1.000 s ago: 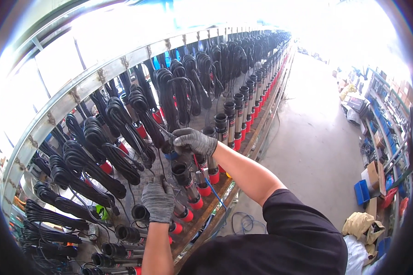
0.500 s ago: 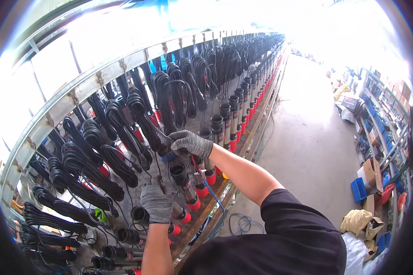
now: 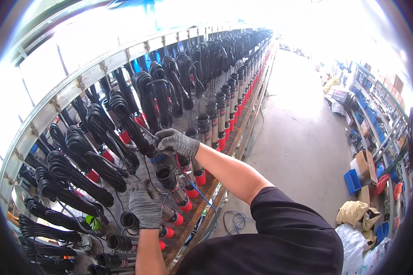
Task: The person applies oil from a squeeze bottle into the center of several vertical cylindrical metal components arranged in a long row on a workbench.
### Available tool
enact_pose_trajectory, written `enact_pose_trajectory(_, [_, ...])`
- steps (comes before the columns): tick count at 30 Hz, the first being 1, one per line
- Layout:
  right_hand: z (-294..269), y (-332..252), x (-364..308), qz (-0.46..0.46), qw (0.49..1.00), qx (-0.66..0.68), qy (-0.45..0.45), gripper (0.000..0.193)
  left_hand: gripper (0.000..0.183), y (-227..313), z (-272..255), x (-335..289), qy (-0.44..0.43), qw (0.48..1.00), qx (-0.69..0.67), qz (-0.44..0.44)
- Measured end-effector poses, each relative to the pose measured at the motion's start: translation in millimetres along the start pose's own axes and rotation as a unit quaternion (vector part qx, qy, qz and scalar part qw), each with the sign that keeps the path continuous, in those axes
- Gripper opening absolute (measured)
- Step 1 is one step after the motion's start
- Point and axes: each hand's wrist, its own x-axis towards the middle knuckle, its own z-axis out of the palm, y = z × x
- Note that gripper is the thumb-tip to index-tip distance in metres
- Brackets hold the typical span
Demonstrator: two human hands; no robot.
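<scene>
Your right hand (image 3: 176, 143) is closed on a dark cable (image 3: 147, 132), which runs up-left from it. Your left hand (image 3: 145, 204) sits lower, just left of a black-topped cylinder (image 3: 167, 178); can't tell its grip.

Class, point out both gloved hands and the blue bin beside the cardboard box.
Right gloved hand (image 3: 179, 143), head view: back of glove.
Left gloved hand (image 3: 146, 206), head view: back of glove.
Blue bin (image 3: 352, 182), head view: broad visible face.

A cable (image 3: 147, 134) is held in the gloved right hand (image 3: 178, 143); the gloved left hand (image 3: 145, 207) is placed lower, near red-based cylinders (image 3: 170, 182). Black coils (image 3: 65, 172) are hung along a metal rail (image 3: 92, 74).
</scene>
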Motion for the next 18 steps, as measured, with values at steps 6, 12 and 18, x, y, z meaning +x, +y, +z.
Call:
enact_pose_trajectory(6, [-6.6, 2.9, 1.4, -0.023, 1.000, -0.014, -0.005, 0.015, 0.028, 4.5, -3.5, -8.7, 0.019, 0.999, -0.040, 0.009])
enact_pose_trajectory(12, [-15.2, 11.9, 4.6, -0.029, 0.996, 0.063, -0.064, 0.025, 0.028, 25.2, -18.4, -37.8, -0.021, 0.995, -0.091, 0.036])
enact_pose_trajectory(18, [-6.9, 1.7, 4.5, 0.016, 0.999, -0.040, 0.023, 0.023, 0.021, 41.7, -35.5, -67.6, -0.066, 0.986, -0.148, 0.048])
